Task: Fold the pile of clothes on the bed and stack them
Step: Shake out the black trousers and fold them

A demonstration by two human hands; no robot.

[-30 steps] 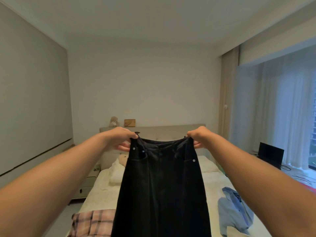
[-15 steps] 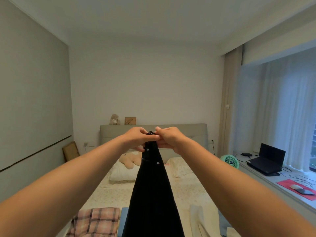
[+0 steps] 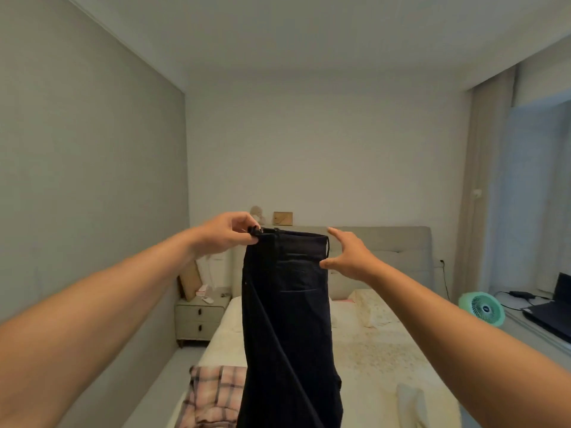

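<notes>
Task at an early stage by the look of it: no finished stack is visible. A pair of dark navy denim trousers [image 3: 287, 319] hangs in the air above the foot of the cream-covered bed [image 3: 370, 350], doubled lengthwise with a back pocket facing out. Left hand [image 3: 225, 234] pinches one waistband corner. Right hand [image 3: 346, 257] is spread beside the other corner, gripping nothing. A pink plaid garment [image 3: 213, 396] lies crumpled at the bed's left edge, unfolded.
</notes>
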